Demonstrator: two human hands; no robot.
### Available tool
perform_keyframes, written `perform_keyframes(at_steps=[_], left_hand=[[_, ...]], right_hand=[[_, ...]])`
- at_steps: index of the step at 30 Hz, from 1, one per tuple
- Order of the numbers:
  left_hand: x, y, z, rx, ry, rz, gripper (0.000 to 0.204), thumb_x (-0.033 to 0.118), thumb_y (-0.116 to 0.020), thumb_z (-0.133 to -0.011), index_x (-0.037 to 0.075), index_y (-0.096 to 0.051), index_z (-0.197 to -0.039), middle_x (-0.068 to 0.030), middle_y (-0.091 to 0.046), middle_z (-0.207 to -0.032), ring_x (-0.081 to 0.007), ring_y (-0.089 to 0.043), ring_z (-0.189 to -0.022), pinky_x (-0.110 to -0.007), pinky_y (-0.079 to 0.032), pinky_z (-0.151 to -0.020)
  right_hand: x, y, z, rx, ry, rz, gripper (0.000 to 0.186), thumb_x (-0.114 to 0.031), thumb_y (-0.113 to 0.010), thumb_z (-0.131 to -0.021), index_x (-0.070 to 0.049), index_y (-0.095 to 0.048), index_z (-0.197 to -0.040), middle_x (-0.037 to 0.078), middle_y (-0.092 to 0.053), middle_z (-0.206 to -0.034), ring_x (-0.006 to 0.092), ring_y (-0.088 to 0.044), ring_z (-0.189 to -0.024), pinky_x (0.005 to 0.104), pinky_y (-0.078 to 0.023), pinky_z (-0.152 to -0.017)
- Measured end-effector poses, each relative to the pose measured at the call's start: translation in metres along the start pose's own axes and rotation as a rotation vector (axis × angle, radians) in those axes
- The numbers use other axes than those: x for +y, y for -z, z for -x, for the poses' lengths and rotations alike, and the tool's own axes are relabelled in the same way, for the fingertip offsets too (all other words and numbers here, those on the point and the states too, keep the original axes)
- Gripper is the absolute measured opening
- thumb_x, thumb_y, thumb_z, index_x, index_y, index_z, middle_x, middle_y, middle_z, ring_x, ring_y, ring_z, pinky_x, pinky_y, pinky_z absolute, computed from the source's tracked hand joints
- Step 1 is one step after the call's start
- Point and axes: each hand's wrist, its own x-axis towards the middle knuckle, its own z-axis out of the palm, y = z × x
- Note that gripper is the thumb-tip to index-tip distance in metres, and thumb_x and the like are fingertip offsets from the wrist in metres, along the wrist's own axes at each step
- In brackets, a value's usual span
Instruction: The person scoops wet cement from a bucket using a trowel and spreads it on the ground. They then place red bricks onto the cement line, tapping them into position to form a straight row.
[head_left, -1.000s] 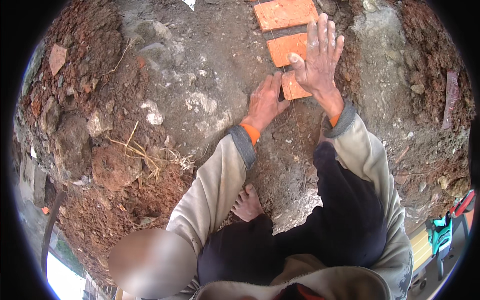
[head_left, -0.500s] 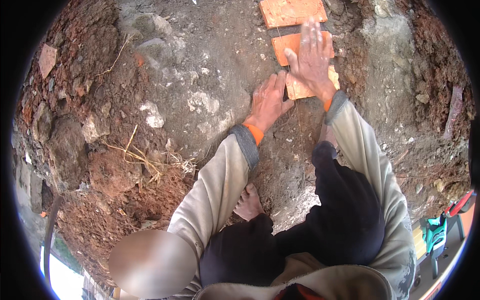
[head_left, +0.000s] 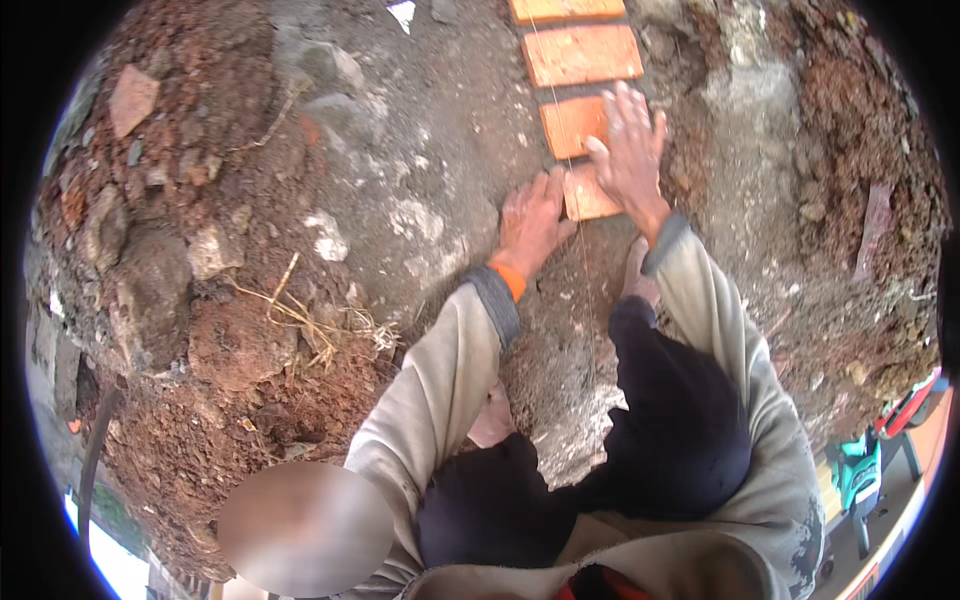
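Several orange bricks [head_left: 583, 55] lie in a row on the dirt, with narrow gaps between them. My left hand [head_left: 532, 220] is at the left end of the nearest brick [head_left: 588, 197], its bent fingers and thumb closed about that end. Palm down, my right hand [head_left: 632, 155] rests with fingers stretched out over the right part of the nearest brick and the right edge of the second brick [head_left: 568, 128]. It hides the right end of the nearest one. A thin string [head_left: 584, 262] runs along the left part of the row and back toward me.
Rubble and red soil [head_left: 240, 350] bank up on the left, with dry straw [head_left: 310, 325] on them. Loose dirt [head_left: 850, 120] lines the right side. My bare feet [head_left: 492, 415] stand just behind the row. A teal and red object [head_left: 858, 470] is at the lower right.
The view has shifted, so more bricks show at the far end. My right hand has slid back slightly, baring more of the second brick. My left hand stays at the nearest brick's end.
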Motion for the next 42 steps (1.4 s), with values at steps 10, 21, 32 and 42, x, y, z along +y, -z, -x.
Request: perform_keyframes(at_steps=[10,21,32,42], left_hand=[[0.033,0.035,0.041,-0.109,0.451,0.264,0.089,0.021,-0.075,-0.079,-0.003,-0.025,-0.148,-0.0226,-0.064,-0.116,-0.0373,-0.062,-0.109,-0.042,-0.049,-0.094],[0.110,0.154,0.199,-0.454,0.624,-0.036,0.047,0.029,-0.066,-0.081,0.004,-0.059,-0.121,-0.0243,-0.068,-0.088,-0.0429,-0.066,-0.086,-0.050,-0.053,-0.075],[0.190,0.225,0.175,-0.158,0.631,0.189,0.046,0.020,-0.061,-0.085,0.001,-0.059,-0.128,-0.0199,-0.070,-0.095,-0.0277,-0.069,-0.084,-0.037,-0.053,-0.072],[0.231,0.275,0.167,-0.297,0.706,0.006,0.055,0.037,-0.066,-0.085,0.010,-0.056,-0.131,-0.0237,-0.059,-0.126,-0.0384,-0.056,-0.117,-0.043,-0.044,-0.101]], right_hand=[[-0.008,0.179,0.111,-0.539,-0.893,-0.414,0.022,-0.023,-0.067,-0.091,-0.002,-0.070,-0.084,0.010,-0.065,-0.067,0.0136,-0.059,-0.058,0.0302,-0.047,-0.054],[-0.013,0.522,0.064,-0.377,-0.573,-0.376,0.011,-0.014,-0.070,-0.083,-0.004,-0.067,-0.086,0.013,-0.069,-0.088,0.0285,-0.067,-0.077,0.0384,-0.054,-0.066],[0.336,0.866,-0.037,-0.385,-0.854,0.561,0.053,-0.035,-0.066,-0.085,-0.005,-0.059,-0.128,0.021,-0.067,-0.109,0.0363,-0.064,-0.103,0.0394,-0.048,-0.089],[0.202,0.917,0.037,0.251,-1.249,-0.638,0.040,-0.038,-0.056,-0.094,-0.004,-0.058,-0.113,-0.002,-0.053,-0.072,0.0102,-0.046,-0.057,0.0237,-0.039,-0.053]])
